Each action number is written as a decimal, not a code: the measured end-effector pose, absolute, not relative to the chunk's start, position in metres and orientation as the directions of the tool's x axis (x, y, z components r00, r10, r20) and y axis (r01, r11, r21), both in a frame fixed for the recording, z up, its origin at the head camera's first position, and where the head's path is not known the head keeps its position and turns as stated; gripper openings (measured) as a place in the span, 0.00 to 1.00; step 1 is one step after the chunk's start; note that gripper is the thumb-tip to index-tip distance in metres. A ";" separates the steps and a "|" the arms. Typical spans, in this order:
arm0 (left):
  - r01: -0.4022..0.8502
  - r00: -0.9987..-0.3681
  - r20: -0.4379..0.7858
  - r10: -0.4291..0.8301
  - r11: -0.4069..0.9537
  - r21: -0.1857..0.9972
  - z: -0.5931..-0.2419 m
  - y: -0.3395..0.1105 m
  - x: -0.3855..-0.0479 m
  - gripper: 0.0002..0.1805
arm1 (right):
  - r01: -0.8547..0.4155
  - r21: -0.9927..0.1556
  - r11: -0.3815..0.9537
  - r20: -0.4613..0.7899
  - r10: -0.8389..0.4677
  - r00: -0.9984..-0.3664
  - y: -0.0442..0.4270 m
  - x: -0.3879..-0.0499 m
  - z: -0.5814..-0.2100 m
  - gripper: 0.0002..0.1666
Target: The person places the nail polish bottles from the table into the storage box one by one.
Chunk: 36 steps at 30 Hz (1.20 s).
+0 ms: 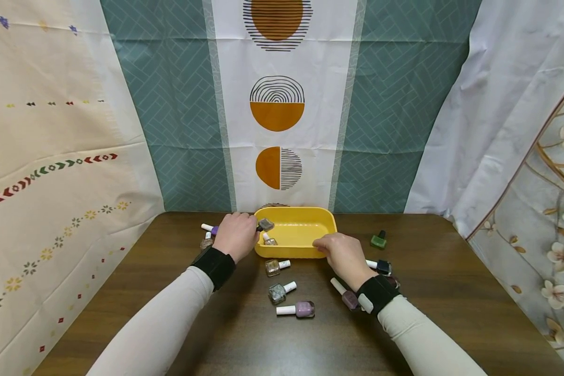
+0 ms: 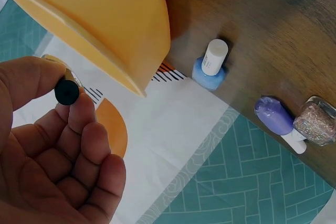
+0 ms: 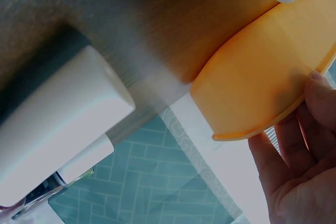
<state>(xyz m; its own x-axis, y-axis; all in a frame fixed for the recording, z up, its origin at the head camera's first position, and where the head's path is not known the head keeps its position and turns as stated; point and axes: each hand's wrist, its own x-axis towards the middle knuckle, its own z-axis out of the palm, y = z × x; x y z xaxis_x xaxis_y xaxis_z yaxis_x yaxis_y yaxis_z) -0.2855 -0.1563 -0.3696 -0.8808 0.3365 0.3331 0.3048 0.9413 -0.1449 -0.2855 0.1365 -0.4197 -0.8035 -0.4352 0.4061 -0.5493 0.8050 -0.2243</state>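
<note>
My left hand (image 1: 237, 235) pinches a small bottle by its dark cap (image 2: 67, 92) between thumb and finger, and the bottle's greyish body (image 1: 266, 224) hangs over the left end of the yellow tray (image 1: 289, 253). Inside the tray, at its left, lies a glittery bottle with a white cap (image 1: 270, 240). With thumb and fingers my right hand (image 1: 345, 256) grips the tray's rim at the front right; in the right wrist view the fingers of that hand (image 3: 302, 156) lie around the tray's edge (image 3: 252, 93).
In front of the tray lie a gold bottle (image 1: 272, 268), a silver glitter bottle (image 1: 278, 294) and a lilac bottle (image 1: 305, 309). A mauve bottle (image 1: 350, 299) lies under my right wrist. Right of it are a dark bottle (image 1: 384, 267) and a green one (image 1: 378, 241). Left are purple (image 2: 274, 115), blue (image 2: 209, 80) and glittery (image 2: 316, 123) bottles.
</note>
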 end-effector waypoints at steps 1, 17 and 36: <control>0.304 -0.884 0.327 0.334 0.942 -0.142 -0.370 -0.156 -0.287 0.14 | -0.548 -0.224 0.806 0.406 -0.434 -0.804 0.136 -0.285 -0.420 0.12; 0.306 -0.889 0.319 0.329 0.944 -0.122 -0.376 -0.146 -0.301 0.11 | -0.552 -0.224 0.803 0.410 -0.436 -0.801 0.136 -0.285 -0.419 0.12; 0.284 -0.919 0.237 0.314 0.947 -0.153 -0.381 -0.134 -0.313 0.10 | -0.570 -0.206 0.795 0.437 -0.446 -0.781 0.137 -0.285 -0.421 0.11</control>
<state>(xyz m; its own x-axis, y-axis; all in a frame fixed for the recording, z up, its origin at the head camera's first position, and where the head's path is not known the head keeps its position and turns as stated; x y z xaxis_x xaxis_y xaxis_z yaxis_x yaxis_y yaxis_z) -0.3129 -0.1344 -0.3813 -0.9195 0.3139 0.2368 0.2838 0.9466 -0.1529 -0.2851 0.1372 -0.4206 -0.7807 -0.4462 0.4374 -0.5700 0.7955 -0.2059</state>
